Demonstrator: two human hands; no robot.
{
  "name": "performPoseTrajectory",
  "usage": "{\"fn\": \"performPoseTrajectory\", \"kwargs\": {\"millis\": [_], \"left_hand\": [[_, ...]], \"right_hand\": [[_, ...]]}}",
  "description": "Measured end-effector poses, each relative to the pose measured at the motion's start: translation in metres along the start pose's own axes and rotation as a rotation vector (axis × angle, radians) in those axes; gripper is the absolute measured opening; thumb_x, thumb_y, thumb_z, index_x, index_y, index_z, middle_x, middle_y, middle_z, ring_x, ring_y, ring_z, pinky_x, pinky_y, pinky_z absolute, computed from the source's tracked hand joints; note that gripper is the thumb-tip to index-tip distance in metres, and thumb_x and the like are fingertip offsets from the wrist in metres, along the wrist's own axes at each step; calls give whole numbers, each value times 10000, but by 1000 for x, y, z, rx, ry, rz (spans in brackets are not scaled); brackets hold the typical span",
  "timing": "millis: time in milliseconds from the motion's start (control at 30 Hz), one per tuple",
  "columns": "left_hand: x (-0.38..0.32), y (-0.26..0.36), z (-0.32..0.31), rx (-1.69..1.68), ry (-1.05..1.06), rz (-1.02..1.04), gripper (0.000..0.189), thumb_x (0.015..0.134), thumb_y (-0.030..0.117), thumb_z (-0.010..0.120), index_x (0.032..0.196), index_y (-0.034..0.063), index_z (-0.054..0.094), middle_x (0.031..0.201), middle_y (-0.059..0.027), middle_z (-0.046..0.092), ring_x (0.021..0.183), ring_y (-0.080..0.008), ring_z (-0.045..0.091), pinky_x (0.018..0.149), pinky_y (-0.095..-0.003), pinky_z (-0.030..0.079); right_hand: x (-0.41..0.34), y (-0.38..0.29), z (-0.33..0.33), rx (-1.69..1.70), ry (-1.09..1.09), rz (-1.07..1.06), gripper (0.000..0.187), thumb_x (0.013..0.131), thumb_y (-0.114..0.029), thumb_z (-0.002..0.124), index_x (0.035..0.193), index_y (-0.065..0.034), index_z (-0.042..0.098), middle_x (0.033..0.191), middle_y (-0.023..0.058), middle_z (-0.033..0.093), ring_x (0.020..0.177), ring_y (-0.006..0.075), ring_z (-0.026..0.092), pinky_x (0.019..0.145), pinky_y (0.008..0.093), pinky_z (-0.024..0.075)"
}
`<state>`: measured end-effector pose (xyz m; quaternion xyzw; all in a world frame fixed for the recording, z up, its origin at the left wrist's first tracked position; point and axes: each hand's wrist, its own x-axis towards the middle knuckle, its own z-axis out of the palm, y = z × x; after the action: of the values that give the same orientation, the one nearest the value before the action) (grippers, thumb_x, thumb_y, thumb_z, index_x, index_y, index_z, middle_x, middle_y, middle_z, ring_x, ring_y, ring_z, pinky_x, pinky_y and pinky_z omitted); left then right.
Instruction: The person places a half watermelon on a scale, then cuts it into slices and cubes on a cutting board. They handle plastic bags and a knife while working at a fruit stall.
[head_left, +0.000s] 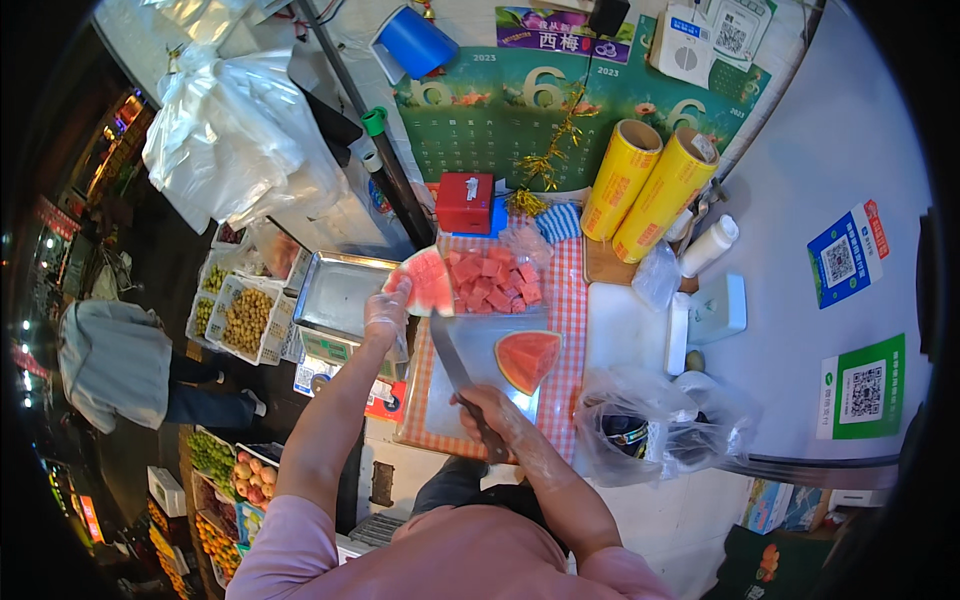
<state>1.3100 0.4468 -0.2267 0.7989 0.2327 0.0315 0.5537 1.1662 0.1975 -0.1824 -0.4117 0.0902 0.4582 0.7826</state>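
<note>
My left hand (386, 311), in a clear plastic glove, grips a watermelon slice (427, 277) by its left side, above the edge of a metal tray. In my right hand (484, 416) is the dark handle of a long knife (448, 352); its blade points up and left, its tip close to the slice's lower rind. Red watermelon cubes (491, 283) are heaped in a clear container at the back of the cutting surface (450, 405). A watermelon wedge (527, 360) rests on that surface, right of the blade.
A metal tray (341, 292) sits on a scale (326, 346) at left. Yellow film rolls (621, 180) stand behind a white board (626, 326). Plastic bags (652, 420) lie at right, and more bags (232, 142) hang upper left. A person (120, 364) stands beyond the fruit crates (251, 319).
</note>
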Motion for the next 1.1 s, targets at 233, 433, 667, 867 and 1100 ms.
{"fn": "performPoseTrajectory", "kwargs": {"millis": [233,433,667,867,1100], "left_hand": [[-76,-30,-37,-623,-173,-243,306,884,338,746,1074,124,639,841,22,631,649,-91,554,628,-269,486],[-233,-139,-116,-421,-135,-354,462,844,363,786,1180,83,636,925,-24,683,719,-115,605,648,-293,518],[-525,-291,-159,-74,90,-691,574,808,443,802,1123,-15,660,890,-73,703,718,-160,616,663,-331,509],[-729,-350,-133,83,288,-876,494,811,385,771,1134,19,695,979,-166,725,893,-240,690,797,-388,516],[-803,-423,-95,853,-1084,-720,572,933,519,484,1331,123,592,1344,-133,598,1252,-322,561,1066,-412,428]], "right_hand": [[-91,18,-8,-48,143,-35,324,1021,-336,467,1019,-25,560,582,41,502,421,155,479,415,287,390],[-117,34,-22,-102,146,-29,308,1007,-321,505,1020,-21,571,596,45,522,435,158,502,419,282,407],[-112,66,-37,-309,183,171,275,979,-335,534,969,-64,583,578,16,482,405,165,465,377,308,394],[-102,91,-33,-403,128,270,260,985,-352,519,989,-96,563,573,9,461,407,164,451,376,319,388],[-112,81,-31,-570,189,83,281,974,-306,567,1076,-45,573,604,19,507,446,147,501,413,291,429]]}}
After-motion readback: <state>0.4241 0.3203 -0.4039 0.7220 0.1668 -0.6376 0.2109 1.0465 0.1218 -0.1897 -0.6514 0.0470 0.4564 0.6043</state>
